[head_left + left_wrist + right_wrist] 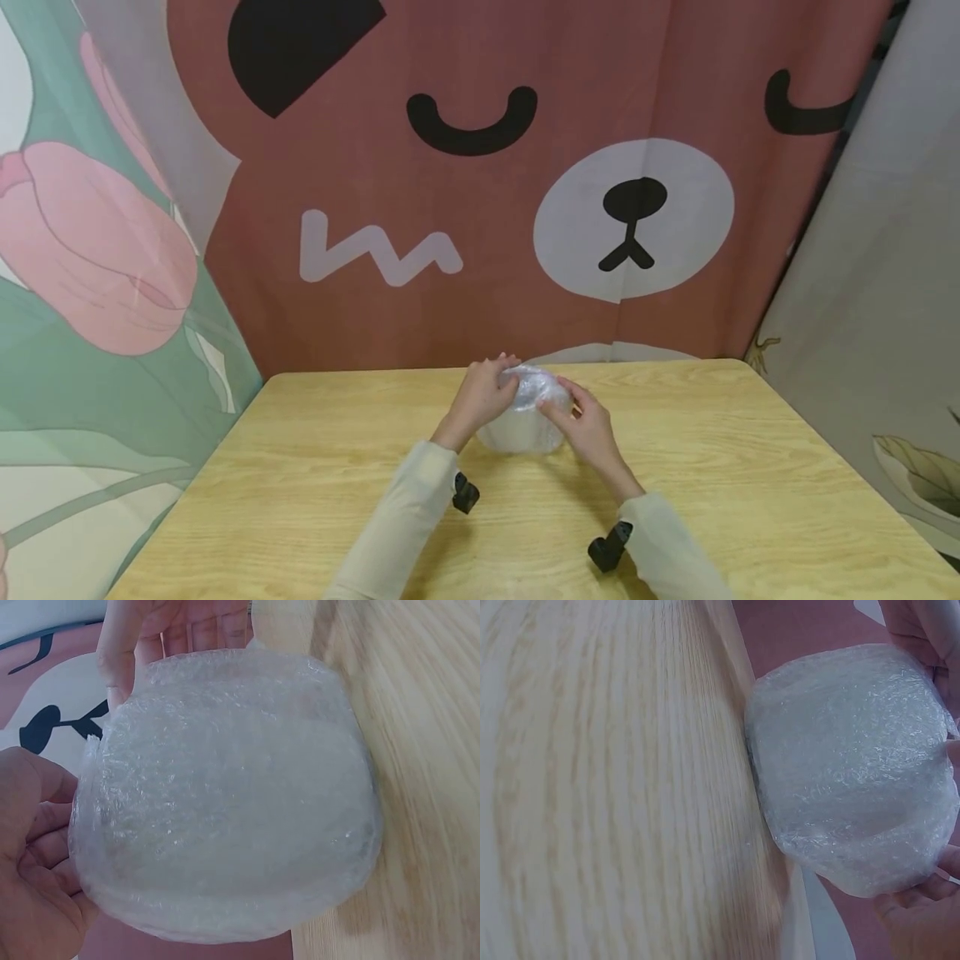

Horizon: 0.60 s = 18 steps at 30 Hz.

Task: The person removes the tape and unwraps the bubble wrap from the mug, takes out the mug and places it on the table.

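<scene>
A rounded, whitish bundle in clear, crinkled plastic that looks like bubble wrap stands on the wooden table near its far edge. My left hand holds the upper left of the wrap, thumb on the near side. On the upper right, my right hand pinches the wrap between thumb and fingers. In the left wrist view the bundle fills the middle, with the left hand along its top edge. The right wrist view shows the right hand at a corner of the bundle. What the plastic encloses is hidden.
The light wood table spreads out around the hands. A curtain with a bear's face hangs just behind its far edge, and a floral curtain hangs at the left. Black camera mounts sit on both wrists.
</scene>
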Each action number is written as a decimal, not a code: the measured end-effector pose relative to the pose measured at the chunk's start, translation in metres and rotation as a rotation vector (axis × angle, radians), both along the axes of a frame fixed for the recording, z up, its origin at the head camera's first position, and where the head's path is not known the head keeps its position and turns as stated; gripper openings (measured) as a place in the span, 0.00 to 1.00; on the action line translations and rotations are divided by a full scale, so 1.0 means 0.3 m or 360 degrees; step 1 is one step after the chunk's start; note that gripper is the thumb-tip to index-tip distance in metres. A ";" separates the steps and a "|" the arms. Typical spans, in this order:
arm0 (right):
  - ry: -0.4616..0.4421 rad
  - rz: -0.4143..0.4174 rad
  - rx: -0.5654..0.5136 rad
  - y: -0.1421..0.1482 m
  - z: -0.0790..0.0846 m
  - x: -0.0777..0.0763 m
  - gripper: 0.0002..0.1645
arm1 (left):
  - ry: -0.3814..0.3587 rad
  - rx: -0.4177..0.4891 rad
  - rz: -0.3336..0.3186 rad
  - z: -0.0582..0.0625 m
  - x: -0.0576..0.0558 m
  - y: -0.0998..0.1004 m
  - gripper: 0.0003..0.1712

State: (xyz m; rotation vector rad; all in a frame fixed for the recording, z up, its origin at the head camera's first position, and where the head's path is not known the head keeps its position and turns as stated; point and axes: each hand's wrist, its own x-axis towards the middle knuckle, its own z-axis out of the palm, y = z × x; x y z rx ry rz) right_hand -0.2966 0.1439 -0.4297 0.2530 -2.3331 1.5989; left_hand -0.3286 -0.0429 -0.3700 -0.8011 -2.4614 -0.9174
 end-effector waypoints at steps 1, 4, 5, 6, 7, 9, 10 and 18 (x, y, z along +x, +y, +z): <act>-0.0001 -0.0001 0.0000 0.000 -0.001 0.000 0.38 | -0.0001 -0.0010 0.0003 -0.002 -0.001 0.003 0.17; -0.0004 -0.0008 0.0013 0.004 -0.003 -0.002 0.38 | 0.0006 -0.0045 0.0022 0.001 -0.002 0.013 0.16; -0.0003 -0.0010 0.0018 0.005 -0.003 -0.004 0.38 | 0.0010 -0.0060 0.0030 0.003 -0.002 0.017 0.16; -0.0005 -0.0016 0.0027 0.007 -0.003 -0.006 0.38 | 0.0004 -0.0076 0.0040 0.004 -0.003 0.021 0.16; -0.0007 -0.0021 0.0040 0.009 -0.004 -0.008 0.38 | 0.0006 -0.0093 0.0055 0.004 -0.002 0.025 0.15; -0.0015 -0.0027 0.0057 0.012 -0.004 -0.011 0.39 | 0.0011 -0.0125 0.0094 -0.001 -0.001 0.032 0.15; -0.0023 -0.0025 0.0063 0.013 -0.005 -0.011 0.39 | 0.0017 -0.0137 0.0110 -0.006 0.000 0.035 0.14; -0.0041 -0.0011 0.0065 0.009 0.001 -0.002 0.40 | 0.0136 -0.0137 0.0261 -0.029 0.005 0.056 0.11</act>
